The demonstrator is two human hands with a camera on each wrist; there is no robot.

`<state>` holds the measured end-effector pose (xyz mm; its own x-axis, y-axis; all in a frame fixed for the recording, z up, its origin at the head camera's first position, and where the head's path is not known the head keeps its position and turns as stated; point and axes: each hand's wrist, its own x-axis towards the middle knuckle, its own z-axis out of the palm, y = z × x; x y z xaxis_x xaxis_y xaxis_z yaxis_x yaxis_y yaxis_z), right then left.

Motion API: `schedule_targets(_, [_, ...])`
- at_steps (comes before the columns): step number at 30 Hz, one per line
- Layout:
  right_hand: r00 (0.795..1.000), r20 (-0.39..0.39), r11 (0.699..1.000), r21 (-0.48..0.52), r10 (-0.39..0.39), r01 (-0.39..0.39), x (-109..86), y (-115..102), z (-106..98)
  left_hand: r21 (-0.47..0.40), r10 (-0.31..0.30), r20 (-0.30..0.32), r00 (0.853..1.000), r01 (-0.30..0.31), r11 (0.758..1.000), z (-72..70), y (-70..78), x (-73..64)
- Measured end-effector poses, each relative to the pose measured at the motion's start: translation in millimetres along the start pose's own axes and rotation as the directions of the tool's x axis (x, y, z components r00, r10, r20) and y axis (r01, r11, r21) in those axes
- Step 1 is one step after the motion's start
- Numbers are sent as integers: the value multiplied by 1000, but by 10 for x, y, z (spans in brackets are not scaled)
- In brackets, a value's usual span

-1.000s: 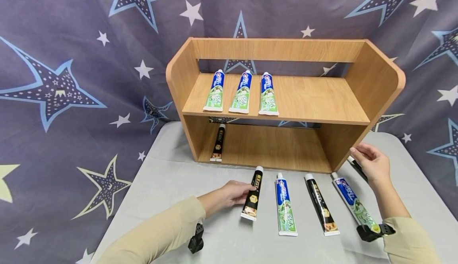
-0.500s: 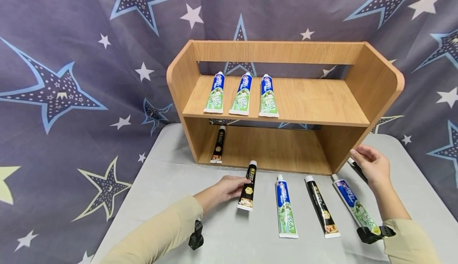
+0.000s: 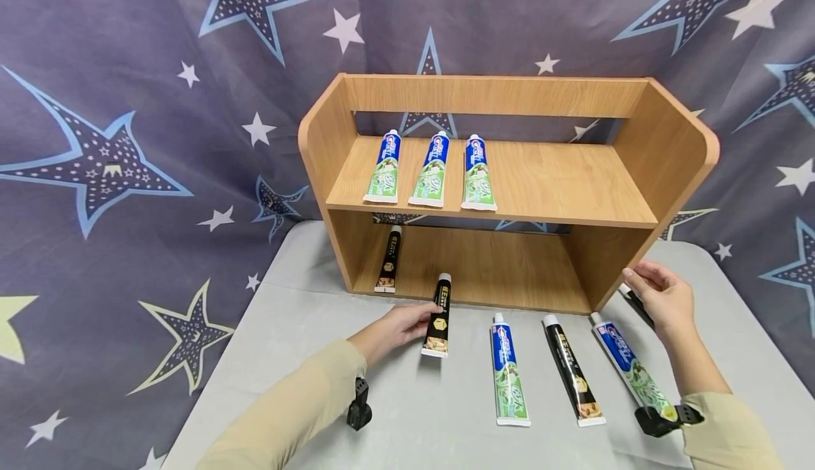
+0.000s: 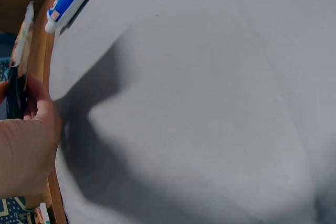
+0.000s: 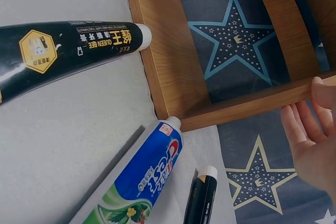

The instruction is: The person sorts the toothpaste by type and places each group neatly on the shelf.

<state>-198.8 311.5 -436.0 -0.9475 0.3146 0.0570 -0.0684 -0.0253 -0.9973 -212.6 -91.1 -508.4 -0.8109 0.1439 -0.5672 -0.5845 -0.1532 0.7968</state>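
Note:
My left hand (image 3: 404, 323) pinches a black toothpaste tube (image 3: 438, 328) between thumb and fingers, cap pointing toward the shelf. The cap end overlaps the front edge of the lower board. In the left wrist view, that tube (image 4: 20, 56) stands out past the fingertips, its shadow on the table. A two-tier wooden shelf (image 3: 567, 176) is gripped at its right side panel by my right hand (image 3: 667, 299); the right wrist view has the thumb on one face and fingers (image 5: 296, 124) on the other. Another black tube (image 3: 388, 261) lies at the lower tier's left.
Three blue-and-green toothpaste tubes (image 3: 429, 173) lie side by side on the upper tier. In front of the shelf are a blue-green tube (image 3: 509, 374), a black tube (image 3: 573, 371) and a slanted blue-green tube (image 3: 630, 364). One more black tube (image 5: 202, 198) lies beside the right panel.
My left hand has carried the black tube forward and slightly left, from the table toward the lower tier. The right hand keeps its place on the side panel.

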Motion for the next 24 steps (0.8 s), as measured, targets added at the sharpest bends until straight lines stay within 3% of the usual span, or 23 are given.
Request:
schedule_targets(9, [1000,0,1000,-22,-23,23,26,36,-17,22,14,-61,998,-12,1000,6,229,78])
schedule_targets(14, [998,-7,998,-29,-62,62,69,138,-47,106,70,-124,990,-56,993,-56,412,271])
schedule_targets(18, [999,-4,998,-44,-54,54,44,104,-37,137,128,-124,984,-111,984,-303,332,933])
schedule_targets(21, [999,-6,998,-56,-32,31,14,39,-19,169,149,-166,975,-120,978,-442,233,1414])
schedule_targets(23, [1000,-4,999,-32,-14,14,13,18,-14,190,178,-207,962,-139,972,-444,242,1460])
schedule_targets(24, [1000,-3,1000,-28,-9,9,13,10,-12,197,187,-223,957,-144,970,-463,229,1556])
